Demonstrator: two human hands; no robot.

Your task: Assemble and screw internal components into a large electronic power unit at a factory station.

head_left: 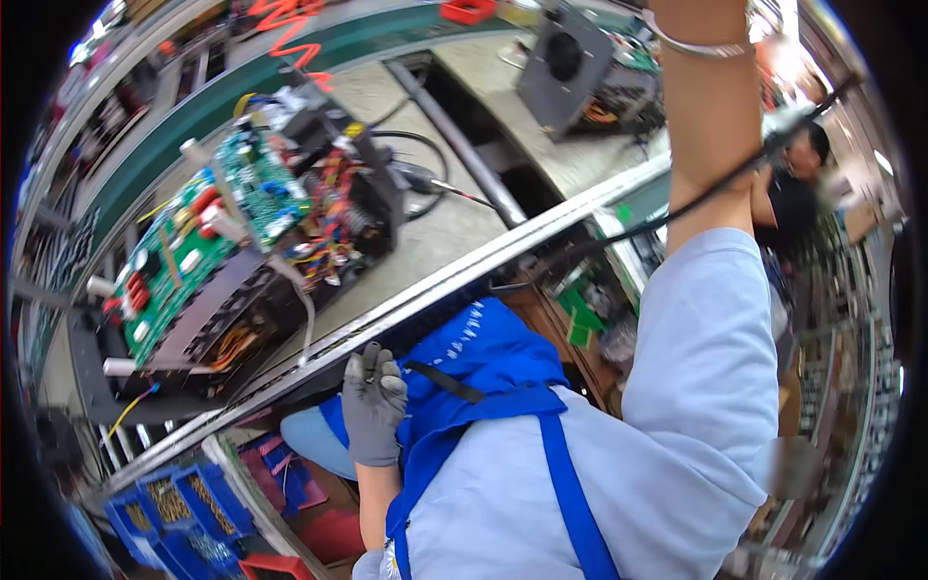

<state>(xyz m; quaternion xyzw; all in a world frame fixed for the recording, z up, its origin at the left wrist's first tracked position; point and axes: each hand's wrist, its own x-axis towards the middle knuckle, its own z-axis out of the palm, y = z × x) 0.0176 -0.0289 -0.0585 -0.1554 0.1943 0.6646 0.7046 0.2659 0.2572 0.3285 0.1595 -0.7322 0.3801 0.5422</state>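
Extends the right forearm [710, 126] through the upper right of the frame and past its top edge, placing the right hand out of view — and making the spread and grip of its fingers impossible to tell. Wears a pale bracelet [701, 46] on that arm near the top edge, and a light-blue sleeve [710, 319] rolled or cut short at right of center.

Holds the left hand [375, 398], in a grey glove, just left of center and below mid-frame, in front of a blue apron [483, 338] and near the metal rail [435, 283] of a pale workbench [425, 253]. Shows fingers curled well in toward the palm, with tips close together and a small dark spot among them — too unclear to tell as a held object or not.

Displays at left of the frame an open electronic unit [208, 304], set on the workbench beyond the rail and apart from the glove, with a green circuit board [266, 179] exposed on top and bundled coloured wires [333, 208] at its right end.

Includes at upper center a second unit [570, 68] with a dark panel and round opening, at upper left an orange coiled cord [290, 39], at lower left blue bins [145, 549] of small parts, and at far right a person in black [797, 188].
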